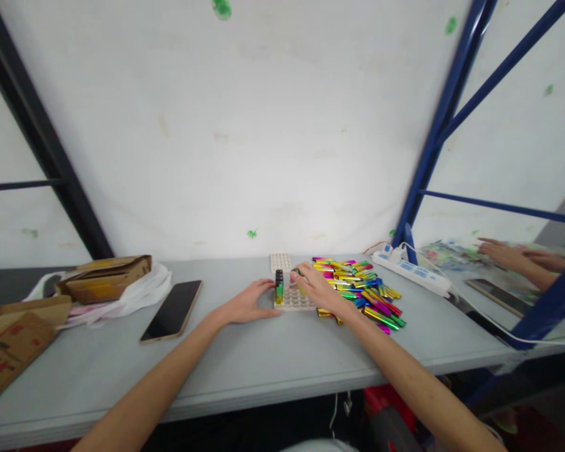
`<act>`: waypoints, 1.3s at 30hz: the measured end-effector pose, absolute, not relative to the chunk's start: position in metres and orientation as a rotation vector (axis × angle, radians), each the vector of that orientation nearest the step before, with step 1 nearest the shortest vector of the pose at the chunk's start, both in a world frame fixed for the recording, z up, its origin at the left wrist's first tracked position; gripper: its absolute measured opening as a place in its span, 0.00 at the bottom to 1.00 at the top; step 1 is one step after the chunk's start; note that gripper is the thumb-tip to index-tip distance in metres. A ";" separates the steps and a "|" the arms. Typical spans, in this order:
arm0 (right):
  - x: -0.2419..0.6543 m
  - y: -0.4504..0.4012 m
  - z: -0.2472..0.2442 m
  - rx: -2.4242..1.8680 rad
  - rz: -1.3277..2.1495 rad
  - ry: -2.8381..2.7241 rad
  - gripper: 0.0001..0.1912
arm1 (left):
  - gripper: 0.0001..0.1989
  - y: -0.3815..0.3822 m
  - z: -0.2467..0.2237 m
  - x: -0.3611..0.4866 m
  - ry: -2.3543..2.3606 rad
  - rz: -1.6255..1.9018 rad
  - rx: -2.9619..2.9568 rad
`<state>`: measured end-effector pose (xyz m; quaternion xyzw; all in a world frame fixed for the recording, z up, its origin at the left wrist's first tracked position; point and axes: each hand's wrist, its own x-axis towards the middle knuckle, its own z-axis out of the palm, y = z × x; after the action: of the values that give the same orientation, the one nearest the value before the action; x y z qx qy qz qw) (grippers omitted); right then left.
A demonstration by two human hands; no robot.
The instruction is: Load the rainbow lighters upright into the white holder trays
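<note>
A pale tray with rows of round holes (297, 304) lies on the grey table. Upright lighters with black tops (279, 289) stand in a row along its left side. My left hand (253, 302) rests at the tray's left edge, fingers apart and thumb along the near corner, with nothing in it. Over the tray, my right hand (311, 284) pinches a lighter (301, 290), mostly hidden by the fingers. Right of the tray lies a loose pile of shiny coloured lighters (365, 292).
Behind stands another holed tray (280, 262). A phone (172, 311), a cardboard box (106, 279) and a white plastic bag (144, 295) lie left. A power strip (412, 273) and blue frame (421, 169) stand right; beyond are another person's hands (503, 254).
</note>
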<state>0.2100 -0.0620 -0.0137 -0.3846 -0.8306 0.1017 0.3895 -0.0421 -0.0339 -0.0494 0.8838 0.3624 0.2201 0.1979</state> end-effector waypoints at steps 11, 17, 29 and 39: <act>0.207 -0.069 -0.015 -1.100 0.297 -2.271 0.23 | 0.36 -0.034 -0.045 -0.041 0.995 0.653 2.460; 0.201 -0.073 -0.010 -1.098 0.272 -2.411 0.16 | 0.35 -0.031 -0.051 -0.042 0.962 0.685 2.473; 0.190 -0.076 -0.022 -1.022 0.503 -2.287 0.16 | 0.32 -0.036 -0.047 -0.040 0.930 0.712 2.466; 0.190 -0.069 -0.016 -1.160 -0.033 -2.487 0.20 | 0.34 -0.032 -0.052 -0.042 0.999 0.688 2.506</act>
<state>0.1903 -0.0687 -0.0164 -0.4145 -0.8884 -0.0117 0.1970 -0.0416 -0.0323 -0.0525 0.8858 0.3532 0.2432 0.1776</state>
